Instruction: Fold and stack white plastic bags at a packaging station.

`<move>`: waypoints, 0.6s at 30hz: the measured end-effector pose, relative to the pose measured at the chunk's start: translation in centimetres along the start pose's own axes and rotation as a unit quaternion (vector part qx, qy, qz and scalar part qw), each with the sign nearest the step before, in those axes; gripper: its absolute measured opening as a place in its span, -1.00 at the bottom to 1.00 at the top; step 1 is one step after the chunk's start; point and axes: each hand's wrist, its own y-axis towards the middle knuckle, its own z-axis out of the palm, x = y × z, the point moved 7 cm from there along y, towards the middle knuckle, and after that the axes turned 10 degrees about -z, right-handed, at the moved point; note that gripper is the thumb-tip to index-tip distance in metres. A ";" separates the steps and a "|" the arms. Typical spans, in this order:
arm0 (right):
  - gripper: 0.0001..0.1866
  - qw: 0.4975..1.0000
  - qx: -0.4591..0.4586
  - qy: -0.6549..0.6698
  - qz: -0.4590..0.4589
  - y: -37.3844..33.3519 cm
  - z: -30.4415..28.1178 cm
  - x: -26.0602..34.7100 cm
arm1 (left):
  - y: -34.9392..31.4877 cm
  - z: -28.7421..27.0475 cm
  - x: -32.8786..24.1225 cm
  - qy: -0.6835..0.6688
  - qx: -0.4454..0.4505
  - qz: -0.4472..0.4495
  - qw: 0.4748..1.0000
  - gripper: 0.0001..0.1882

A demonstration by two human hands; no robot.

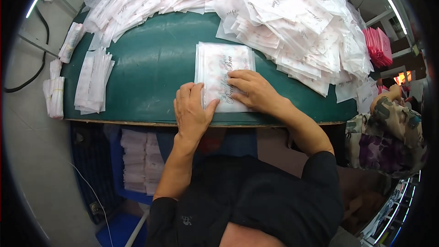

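Tabletop: green, smooth tabletop (pixel 151 64), its near edge bent by the lens; the far part is buried under bags.
Stack: translucent white bags with pinkish print, a squared stack (pixel 224 66) lying flat in the middle near the near edge; how many bags it holds cannot be told.
Left hand: left hand (pixel 191 112) lies palm down at the stack's near left corner, fingers (pixel 197 92) pressed together and flat, thumb touching the bag edge; whether it pinches a bag is hidden under the hand.
Right hand: right hand (pixel 254 92) rests flat on the stack's near right part, fingers (pixel 238 80) slightly spread and pointing left, covering part of the print.
Heap: loose heap (pixel 292 18) of the same bags across the far and right side, overlapping, single bags hard to tell apart; cut off at the top edge.
Bundles: banded bundles (pixel 93 82) on the left of the tabletop, more (pixel 56 93) just off its left edge.
Pink packs: pink packs (pixel 377 45) far right, blurred.
Below: stacked white bags in a blue crate (pixel 137 160), partly hidden by the left forearm.
Other person: patterned sleeve (pixel 388 132) at right, mostly cut off.
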 end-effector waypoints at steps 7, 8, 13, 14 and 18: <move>-0.53 0.999 -0.012 -0.048 -0.019 -2.9 1.0 0.7 | -2.3 1.2 -0.2 0.023 -0.027 -0.029 0.999 -0.58; -0.52 0.999 -0.013 -0.046 -0.016 -3.0 1.0 0.9 | -2.4 1.4 0.0 0.016 -0.011 -0.035 0.999 -0.63; -0.45 0.987 -0.073 -0.132 -0.060 -0.6 -0.5 6.3 | -4.3 -0.9 -0.3 -0.031 -0.073 0.006 0.997 -0.80; -0.42 0.968 -0.098 -0.202 -0.110 0.8 -1.2 9.2 | -4.9 -2.0 -0.7 -0.052 -0.105 0.040 0.992 -0.85; -0.78 0.977 0.047 -0.114 -0.172 3.0 1.4 9.9 | -5.8 -6.1 -0.5 -0.108 -0.095 0.075 0.987 -0.89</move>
